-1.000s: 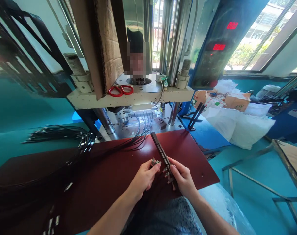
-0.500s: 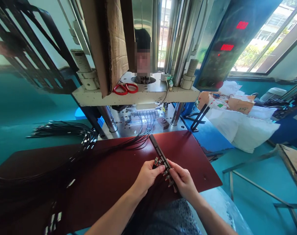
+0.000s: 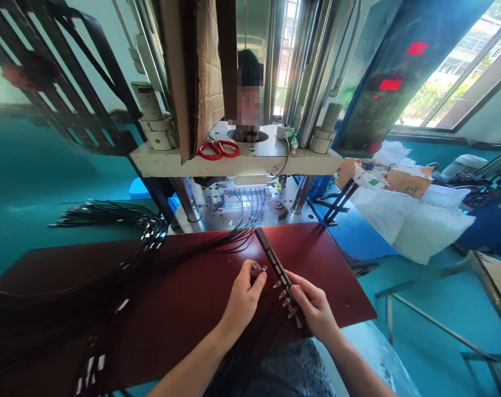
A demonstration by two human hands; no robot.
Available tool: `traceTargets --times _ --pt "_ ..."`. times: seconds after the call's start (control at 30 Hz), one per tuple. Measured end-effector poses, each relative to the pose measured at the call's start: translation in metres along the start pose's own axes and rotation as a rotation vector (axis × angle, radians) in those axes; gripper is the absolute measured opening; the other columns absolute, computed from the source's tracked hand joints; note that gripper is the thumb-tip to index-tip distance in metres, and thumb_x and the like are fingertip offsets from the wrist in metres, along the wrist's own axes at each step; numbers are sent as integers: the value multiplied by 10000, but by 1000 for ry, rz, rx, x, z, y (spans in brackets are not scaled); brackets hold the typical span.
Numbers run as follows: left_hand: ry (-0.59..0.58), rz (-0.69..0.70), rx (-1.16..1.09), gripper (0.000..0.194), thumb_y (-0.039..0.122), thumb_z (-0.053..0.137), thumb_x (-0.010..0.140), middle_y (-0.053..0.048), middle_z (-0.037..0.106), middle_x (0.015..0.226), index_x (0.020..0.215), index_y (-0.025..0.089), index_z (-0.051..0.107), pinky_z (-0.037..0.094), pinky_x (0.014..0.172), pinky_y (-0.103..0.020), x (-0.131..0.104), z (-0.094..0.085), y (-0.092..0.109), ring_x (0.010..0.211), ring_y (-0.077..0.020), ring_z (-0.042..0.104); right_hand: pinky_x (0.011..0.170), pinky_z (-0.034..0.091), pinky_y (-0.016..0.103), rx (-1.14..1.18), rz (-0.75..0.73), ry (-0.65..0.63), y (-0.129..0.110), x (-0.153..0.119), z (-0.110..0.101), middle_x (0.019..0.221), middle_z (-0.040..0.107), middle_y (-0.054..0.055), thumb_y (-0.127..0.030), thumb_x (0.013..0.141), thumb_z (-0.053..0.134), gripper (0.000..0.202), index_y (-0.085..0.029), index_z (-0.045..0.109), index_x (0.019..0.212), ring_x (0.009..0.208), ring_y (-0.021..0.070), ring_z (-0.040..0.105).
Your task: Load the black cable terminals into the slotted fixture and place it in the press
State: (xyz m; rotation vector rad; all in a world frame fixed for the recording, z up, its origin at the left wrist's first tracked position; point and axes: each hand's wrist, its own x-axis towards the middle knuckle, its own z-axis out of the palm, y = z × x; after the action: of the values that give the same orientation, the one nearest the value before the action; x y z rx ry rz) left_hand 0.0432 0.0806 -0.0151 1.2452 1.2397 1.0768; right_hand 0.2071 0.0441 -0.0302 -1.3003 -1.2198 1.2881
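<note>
One black cable bundle [image 3: 154, 230] runs onto the desk [image 3: 171, 298] at left. One left hand [image 3: 242, 293]: fingers clamped on metal connectors [image 3: 264, 269]; I count two. One slotted dark bar [image 3: 278, 270] slants over the desk, at least four mounted connectors [image 3: 283, 295] along its left edge. One right hand [image 3: 313, 303]: fingers clamped on the bar.

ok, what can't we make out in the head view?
Head view: connectors in left hand, exact count hidden by its grip.
Head view: bar, gripped part hidden by right hand.
Head view: red displays, digits too blurred to read.
Head view: cables at left, cut off by left edge.
</note>
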Motion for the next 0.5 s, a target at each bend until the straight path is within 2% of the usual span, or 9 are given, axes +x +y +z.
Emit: traceTargets --times 0.1,0.27,0.33,0.5 --pt "-73 46 93 222 359 512 773 26 484 609 685 155 497 317 523 -196 0 2 -2 564 -88 406 307 363 164 -12 -6 -17 -1 -1 -1 575 602 -9 -462 826 514 480 -160 528 1198 353 68 466" --pt "-162 -221 -169 268 423 519 727 96 297 443 678 171 442 176 395 -188 4 5 -2 394 -50 223 332 369 165 -65 -39 -78 -1 -1 -2 570 591 -14 -450 843 491 450 -170 539 1192 362 63 462" --pt "-172 -282 -222 273 427 535 701 112 260 421 679 176 427 145 379 -184 5 6 -1 368 -40 182 327 362 166 -102 -55 -85 -1 0 -2 565 591 -12 -446 850 479 448 -169 535 1197 361 66 460" --pt "-150 -241 -247 274 414 552 682 116 248 416 669 175 419 128 367 -176 5 6 -1 362 -31 167 326 364 168 -234 -117 -105 1 2 0 518 570 -20 -427 866 451 452 -166 507 1231 354 74 457"
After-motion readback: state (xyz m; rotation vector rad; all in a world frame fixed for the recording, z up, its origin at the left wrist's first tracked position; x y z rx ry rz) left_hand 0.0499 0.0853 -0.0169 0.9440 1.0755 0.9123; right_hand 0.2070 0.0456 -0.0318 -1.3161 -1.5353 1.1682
